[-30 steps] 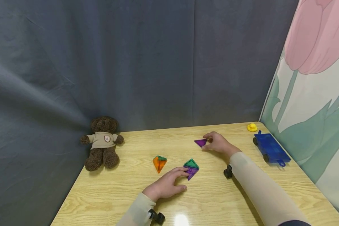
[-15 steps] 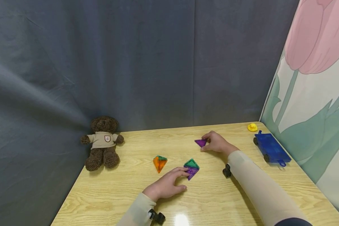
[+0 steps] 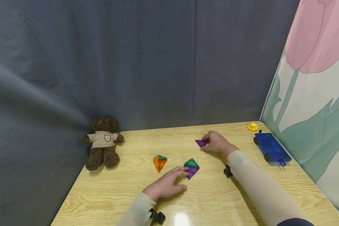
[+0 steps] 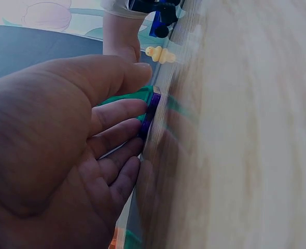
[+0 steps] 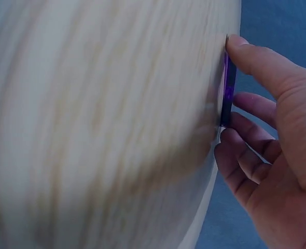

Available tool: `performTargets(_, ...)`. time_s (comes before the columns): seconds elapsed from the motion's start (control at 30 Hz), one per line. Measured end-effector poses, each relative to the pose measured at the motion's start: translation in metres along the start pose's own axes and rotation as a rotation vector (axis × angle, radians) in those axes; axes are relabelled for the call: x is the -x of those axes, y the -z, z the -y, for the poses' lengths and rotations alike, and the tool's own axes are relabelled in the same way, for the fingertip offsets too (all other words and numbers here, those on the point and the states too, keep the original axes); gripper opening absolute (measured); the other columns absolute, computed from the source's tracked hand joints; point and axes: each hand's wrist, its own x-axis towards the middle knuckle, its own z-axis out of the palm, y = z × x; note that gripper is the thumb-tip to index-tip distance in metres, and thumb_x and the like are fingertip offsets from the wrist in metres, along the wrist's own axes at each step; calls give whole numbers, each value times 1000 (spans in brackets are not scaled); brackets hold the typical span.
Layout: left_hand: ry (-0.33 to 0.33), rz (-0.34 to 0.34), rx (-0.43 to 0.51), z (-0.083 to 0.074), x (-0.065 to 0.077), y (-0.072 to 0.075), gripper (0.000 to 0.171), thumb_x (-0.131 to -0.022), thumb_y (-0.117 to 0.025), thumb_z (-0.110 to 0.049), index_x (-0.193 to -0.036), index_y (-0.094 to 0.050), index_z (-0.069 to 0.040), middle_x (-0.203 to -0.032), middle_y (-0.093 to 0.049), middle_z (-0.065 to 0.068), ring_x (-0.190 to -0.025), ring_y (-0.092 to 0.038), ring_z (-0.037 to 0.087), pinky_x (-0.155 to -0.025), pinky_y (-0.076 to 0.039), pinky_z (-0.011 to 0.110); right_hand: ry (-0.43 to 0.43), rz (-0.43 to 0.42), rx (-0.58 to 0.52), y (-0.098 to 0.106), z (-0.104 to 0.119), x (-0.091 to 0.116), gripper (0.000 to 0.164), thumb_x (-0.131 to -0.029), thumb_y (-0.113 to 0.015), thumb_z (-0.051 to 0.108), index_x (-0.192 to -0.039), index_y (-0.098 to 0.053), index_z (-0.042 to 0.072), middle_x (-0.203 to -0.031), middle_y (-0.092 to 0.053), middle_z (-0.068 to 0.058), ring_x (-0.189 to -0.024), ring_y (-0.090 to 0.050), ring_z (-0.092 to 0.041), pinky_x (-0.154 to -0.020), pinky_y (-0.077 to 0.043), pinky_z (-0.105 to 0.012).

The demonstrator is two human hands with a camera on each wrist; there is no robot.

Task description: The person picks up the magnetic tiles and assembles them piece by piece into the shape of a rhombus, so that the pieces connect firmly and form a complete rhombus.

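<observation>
Purple triangle tile (image 3: 199, 142): the right hand (image 3: 217, 142) is pinching it thumb-to-fingers, while the left hand (image 3: 166, 183), fingers loosely extended, is touching a green-and-purple tile pair (image 3: 192, 168), seemingly for steadiness.

Two hands (image 3: 166, 184) (image 3: 218, 143), one bear (image 3: 103, 142), one duck (image 3: 252, 126), one cart (image 3: 272, 147)

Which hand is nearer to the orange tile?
Left. The left hand is on the person's side of the orange tile, apart from it; the right hand is farther off, to its right and farther back.
</observation>
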Motion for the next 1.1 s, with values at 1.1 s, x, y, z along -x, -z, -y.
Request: performTargets(1.1,14,5,32,-1,-1,1,50,-103,-68,-36,-150,-58,-21,-164,-37,-12,-151,-37,20,-121,-35,45,-20,-76,-176,10,-2,33,22,-102,-71,27,-112,-81,10,-113,-73,-9,-102,-66,-26,-86,-56,-45)
